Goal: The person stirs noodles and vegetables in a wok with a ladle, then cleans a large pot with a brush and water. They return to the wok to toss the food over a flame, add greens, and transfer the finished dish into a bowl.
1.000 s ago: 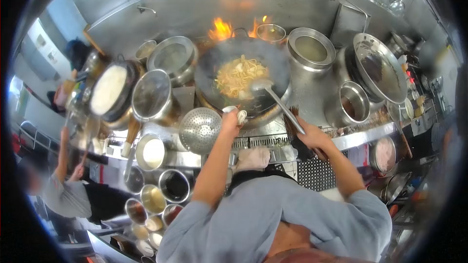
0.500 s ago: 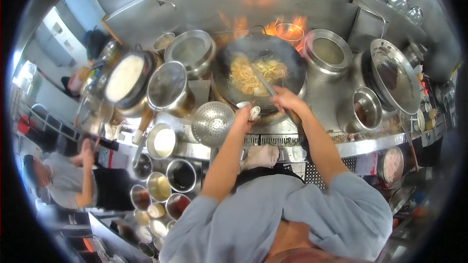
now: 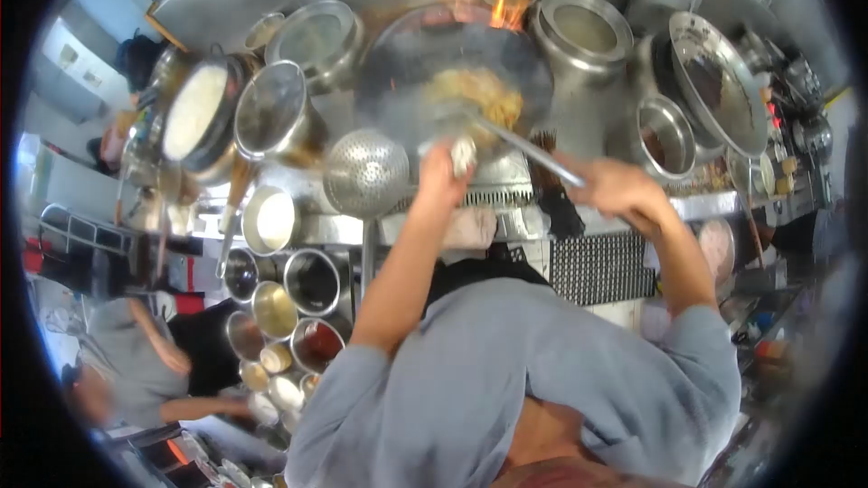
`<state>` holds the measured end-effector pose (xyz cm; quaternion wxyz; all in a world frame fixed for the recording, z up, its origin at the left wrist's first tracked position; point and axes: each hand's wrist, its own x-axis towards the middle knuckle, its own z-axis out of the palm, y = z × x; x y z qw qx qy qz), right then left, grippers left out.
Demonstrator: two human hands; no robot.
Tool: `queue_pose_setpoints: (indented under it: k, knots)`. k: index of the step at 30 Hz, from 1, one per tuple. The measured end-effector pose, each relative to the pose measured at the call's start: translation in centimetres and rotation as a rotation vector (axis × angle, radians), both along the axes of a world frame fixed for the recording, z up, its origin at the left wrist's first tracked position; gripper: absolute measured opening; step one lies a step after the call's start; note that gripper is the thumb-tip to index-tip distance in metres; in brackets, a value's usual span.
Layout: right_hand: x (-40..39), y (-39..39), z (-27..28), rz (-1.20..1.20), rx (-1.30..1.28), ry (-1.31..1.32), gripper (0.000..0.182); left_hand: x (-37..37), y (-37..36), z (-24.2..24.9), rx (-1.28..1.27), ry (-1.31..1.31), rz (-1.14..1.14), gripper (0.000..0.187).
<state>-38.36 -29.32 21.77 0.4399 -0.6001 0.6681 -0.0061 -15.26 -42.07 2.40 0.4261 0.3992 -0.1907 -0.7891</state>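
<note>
A dark wok (image 3: 389, 81) sits over the burner, tilted and blurred by motion. Yellowish noodle-like strips (image 3: 488, 95) are bunched in it. My left hand (image 3: 441, 176) is closed on a folded white cloth (image 3: 463, 155) at the wok's near rim; whether it also grips a wok handle is hidden. In my right hand (image 3: 619, 190) is a long-handled metal wok utensil (image 3: 533, 152), pointing left into the wok. Its head is too smeared to tell ladle from spatula. A perforated strainer (image 3: 367, 172) lies left of my left hand.
Flames (image 3: 506, 4) rise behind the wok near a wire basket. Steel pots (image 3: 583, 32) stand either side, with a large tilted pan (image 3: 719, 81) at right. Seasoning pots (image 3: 312, 282) crowd the lower left. Another person (image 3: 136, 352) stands at far left.
The wok has tilted and the food has bunched toward its right side. My right hand has drawn right and back with the utensil. The view has shifted. The other person has bent over and reached out.
</note>
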Motion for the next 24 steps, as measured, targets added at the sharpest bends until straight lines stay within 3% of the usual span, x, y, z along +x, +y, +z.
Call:
queue_pose_setpoints:
  k: [1, 3, 6, 9, 10, 13, 15, 19, 21, 23, 24]
  knots:
    - [0.5, -0.8, -0.4, 0.008, 0.004, -0.003, 0.072, -0.4, -1.7, -2.2, -0.138, -0.092, -0.014, 0.016]
    - [1.4, -2.5, -2.9, -0.035, -0.085, -0.029, 0.069, -0.4, 0.2, -2.3, 0.027, -0.011, 0.053, 0.019]
    - [3.0, -3.3, -3.6, -0.1, -0.207, -0.011, 0.061, 1.5, 7.2, -4.0, 0.066, -0.033, -0.036, 0.023]
    - [3.4, -1.8, -1.4, -0.126, -0.233, -0.064, 0.061, 2.7, 8.5, 0.2, 0.087, -0.053, -0.066, 0.027]
    - [3.2, -1.6, -1.0, -0.108, -0.232, -0.086, 0.061, 1.6, 6.6, 1.5, 0.12, -0.112, 0.071, 0.023]
    - [2.6, -1.2, -1.1, -0.114, -0.167, -0.152, 0.07, 1.2, -1.5, 0.0, 0.083, -0.028, 0.037, 0.016]
    - [2.5, -0.5, -0.8, -0.138, -0.165, -0.19, 0.069, 0.6, -3.0, -1.9, 0.067, 0.0, 0.035, 0.018]
    - [1.3, -0.2, 1.4, -0.008, 0.02, -0.174, 0.059, 0.9, 1.8, 4.9, 0.127, -0.064, -0.054, 0.024]
    - [1.7, -1.2, 1.3, -0.009, 0.01, -0.069, 0.066, 0.6, 0.1, 5.6, 0.213, 0.01, -0.017, 0.026]
    - [2.2, -3.2, -1.5, 0.004, -0.141, -0.009, 0.064, 0.7, -1.7, 0.3, 0.184, 0.071, -0.048, 0.025]
    - [2.0, -4.8, -3.4, 0.015, -0.121, 0.013, 0.063, 0.6, -0.7, -1.3, 0.106, -0.019, -0.012, 0.025]
